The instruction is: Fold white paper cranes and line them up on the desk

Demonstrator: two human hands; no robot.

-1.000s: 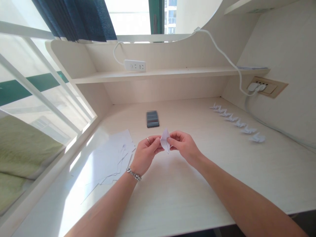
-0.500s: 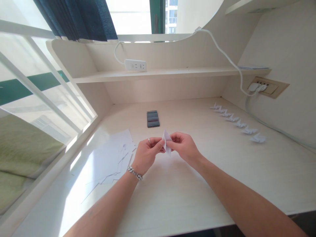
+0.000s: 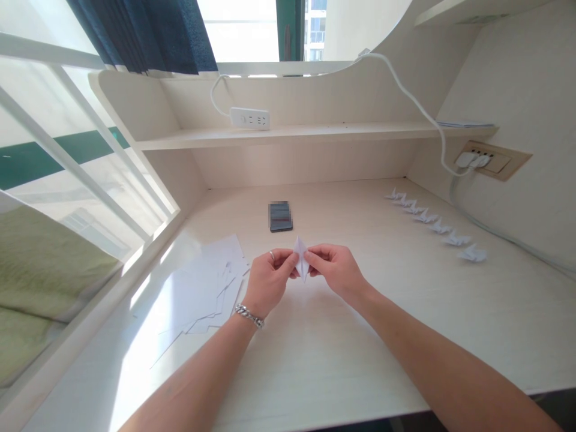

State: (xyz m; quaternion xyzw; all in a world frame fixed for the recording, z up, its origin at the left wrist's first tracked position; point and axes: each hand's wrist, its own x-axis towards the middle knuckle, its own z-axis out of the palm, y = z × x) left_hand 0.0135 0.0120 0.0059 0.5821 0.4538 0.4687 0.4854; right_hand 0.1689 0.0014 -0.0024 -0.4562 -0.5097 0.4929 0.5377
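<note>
Between my hands, above the middle of the desk, is a small folded white paper [image 3: 301, 259] in a tall diamond shape, points up and down. My left hand [image 3: 269, 277] pinches its left corner between thumb and fingers; a ring and a chain bracelet are on this side. My right hand [image 3: 335, 264] pinches the right corner, the thumb on the near face. Fingers behind the paper are partly hidden. Beyond the hands lies a dark phone [image 3: 281, 216], its screen blurred.
Loose white paper sheets [image 3: 202, 282] lie at the left in sunlight. Several folded paper cranes [image 3: 472, 253] stand in a slanting row at the right. A power strip [image 3: 249, 118] sits on the shelf [image 3: 306, 134]; a white cable [image 3: 418, 105] hangs to the wall socket [image 3: 497, 160].
My right thumb has drawn back from across the paper to its right edge. The paper now faces me flatter, as a diamond. The view has shifted slightly.
</note>
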